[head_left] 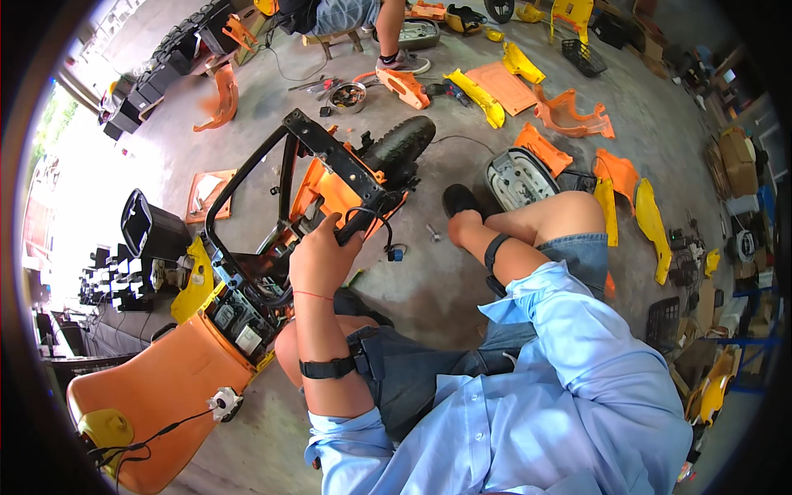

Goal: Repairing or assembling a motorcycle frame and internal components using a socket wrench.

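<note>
- Here, your left hand [318, 257] is closed on a black cable [363, 216] and the dark part it runs from, right at the orange body [334, 191] of the stripped scooter; your fingers [328, 227] are curled together around it.
- The black frame [247, 177] lies on the floor [429, 289] straight ahead of that hand, its long axis running from near your left knee up and away toward the rear tyre [402, 142].
- Your left hand is the one on the work. Your right hand is not in view; only the light blue sleeve [569, 330] shows, bending down out of the picture, so you cannot tell what those fingers are doing.
- The cable's loose end hangs to a small blue plug [397, 255] just right of your hand.
- Exactly what sits under your palm is hidden by the hand itself.
- Orange and yellow panels [569, 115] lie scattered well apart on the floor; another person's leg [389, 33] stands far off.
</note>
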`<act>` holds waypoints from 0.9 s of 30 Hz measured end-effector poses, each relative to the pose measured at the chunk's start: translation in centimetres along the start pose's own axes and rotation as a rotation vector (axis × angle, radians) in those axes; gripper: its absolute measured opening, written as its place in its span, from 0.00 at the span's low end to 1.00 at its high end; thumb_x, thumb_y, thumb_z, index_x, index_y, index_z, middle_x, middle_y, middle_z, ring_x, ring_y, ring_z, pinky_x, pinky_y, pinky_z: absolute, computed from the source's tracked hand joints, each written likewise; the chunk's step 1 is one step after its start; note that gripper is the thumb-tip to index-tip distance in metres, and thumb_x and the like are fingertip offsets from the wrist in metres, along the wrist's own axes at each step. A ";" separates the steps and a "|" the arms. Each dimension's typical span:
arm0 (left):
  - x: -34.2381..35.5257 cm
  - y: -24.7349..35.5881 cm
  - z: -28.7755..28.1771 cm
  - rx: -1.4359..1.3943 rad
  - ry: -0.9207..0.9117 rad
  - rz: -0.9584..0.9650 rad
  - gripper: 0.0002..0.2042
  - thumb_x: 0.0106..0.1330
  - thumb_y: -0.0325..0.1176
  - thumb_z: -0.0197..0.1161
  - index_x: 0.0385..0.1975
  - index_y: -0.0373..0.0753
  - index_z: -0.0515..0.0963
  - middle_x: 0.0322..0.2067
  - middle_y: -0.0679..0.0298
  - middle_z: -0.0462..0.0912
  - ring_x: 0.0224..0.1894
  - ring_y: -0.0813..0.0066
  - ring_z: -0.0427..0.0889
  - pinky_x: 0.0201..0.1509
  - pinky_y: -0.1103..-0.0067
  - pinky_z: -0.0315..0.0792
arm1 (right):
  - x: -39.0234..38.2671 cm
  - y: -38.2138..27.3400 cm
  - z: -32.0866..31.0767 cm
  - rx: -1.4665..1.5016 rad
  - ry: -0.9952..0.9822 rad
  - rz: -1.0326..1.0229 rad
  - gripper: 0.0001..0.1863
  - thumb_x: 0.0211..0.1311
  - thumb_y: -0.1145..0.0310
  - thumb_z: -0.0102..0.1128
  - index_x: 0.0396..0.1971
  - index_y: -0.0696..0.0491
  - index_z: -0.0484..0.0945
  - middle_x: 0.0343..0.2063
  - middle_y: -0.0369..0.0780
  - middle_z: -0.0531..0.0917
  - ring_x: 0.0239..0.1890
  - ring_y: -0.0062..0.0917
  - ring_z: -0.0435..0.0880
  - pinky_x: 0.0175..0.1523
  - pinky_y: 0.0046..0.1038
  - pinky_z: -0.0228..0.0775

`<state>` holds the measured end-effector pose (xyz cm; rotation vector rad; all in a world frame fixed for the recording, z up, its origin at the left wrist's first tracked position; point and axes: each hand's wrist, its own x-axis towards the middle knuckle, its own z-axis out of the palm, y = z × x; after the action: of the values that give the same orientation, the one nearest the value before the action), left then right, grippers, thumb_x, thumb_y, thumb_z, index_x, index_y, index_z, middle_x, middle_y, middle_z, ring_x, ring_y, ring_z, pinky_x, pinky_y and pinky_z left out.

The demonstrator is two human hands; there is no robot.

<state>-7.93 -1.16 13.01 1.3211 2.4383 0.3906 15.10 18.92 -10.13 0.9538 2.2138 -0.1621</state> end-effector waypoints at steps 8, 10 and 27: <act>-0.3 0.2 0.0 -0.015 0.036 -0.039 0.26 0.60 0.51 0.67 0.57 0.45 0.82 0.40 0.49 0.88 0.45 0.49 0.87 0.50 0.62 0.79 | 0.5 1.0 -4.5 0.140 0.214 0.159 0.16 0.68 0.66 0.53 0.47 0.46 0.89 0.50 0.39 0.88 0.54 0.35 0.87 0.52 0.36 0.81; -0.3 0.1 0.2 -0.003 0.047 -0.033 0.26 0.61 0.51 0.67 0.56 0.45 0.82 0.40 0.49 0.88 0.44 0.49 0.87 0.50 0.62 0.80 | 0.7 1.2 -4.8 0.168 0.244 0.175 0.16 0.69 0.67 0.52 0.46 0.47 0.89 0.49 0.40 0.88 0.53 0.35 0.88 0.53 0.37 0.81; -0.2 0.2 0.1 0.045 0.045 -0.024 0.25 0.61 0.51 0.66 0.56 0.46 0.81 0.39 0.49 0.88 0.43 0.48 0.87 0.49 0.59 0.80 | 3.2 3.3 -6.8 0.281 0.479 0.106 0.11 0.59 0.64 0.65 0.35 0.53 0.89 0.39 0.48 0.89 0.46 0.43 0.89 0.50 0.42 0.81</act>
<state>-7.60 -1.21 13.04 1.3131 2.5120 0.3648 11.96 25.71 -6.70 1.3774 2.6110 -0.2171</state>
